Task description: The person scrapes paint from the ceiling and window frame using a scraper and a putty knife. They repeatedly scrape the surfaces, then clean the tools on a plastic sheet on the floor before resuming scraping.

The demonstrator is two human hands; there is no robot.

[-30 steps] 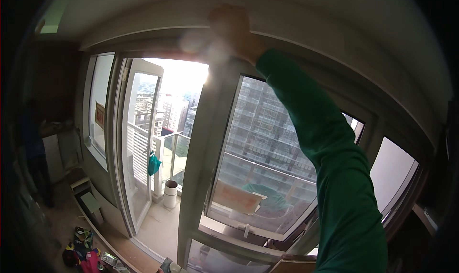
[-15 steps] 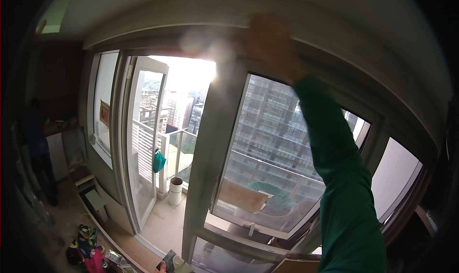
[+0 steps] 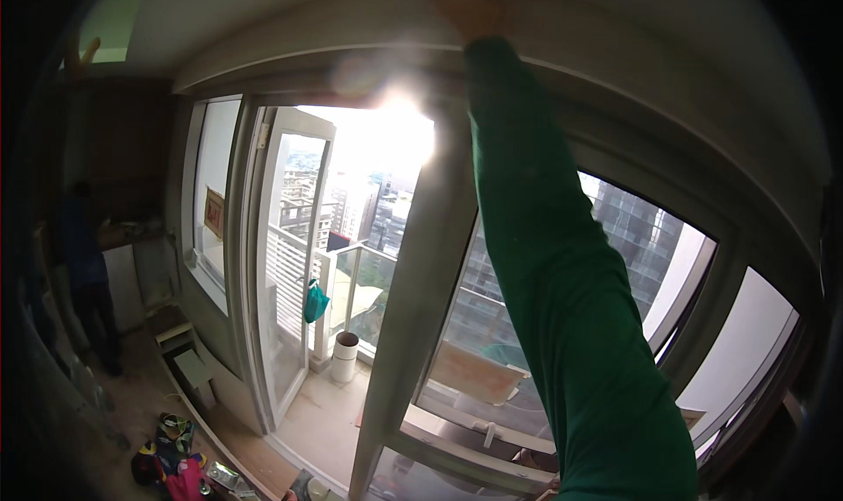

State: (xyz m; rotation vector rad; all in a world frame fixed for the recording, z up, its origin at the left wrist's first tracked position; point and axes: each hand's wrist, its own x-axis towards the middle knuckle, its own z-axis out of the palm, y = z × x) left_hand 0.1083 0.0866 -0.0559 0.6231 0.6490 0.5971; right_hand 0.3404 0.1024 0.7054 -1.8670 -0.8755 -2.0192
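The right hand [image 3: 472,7] was up at the far beam [image 3: 351,28], fingers too blurred to tell; the left hand [image 3: 289,496], near, pinched a grey sheet [image 3: 308,485].

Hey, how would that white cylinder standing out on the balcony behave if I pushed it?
The white cylinder may tip if pushed near its top, since it looks taller than wide. Once down, it would probably roll, given its round wall. Its dark top suggests a hollow, so it might be fairly light, though its inside isn't clear.
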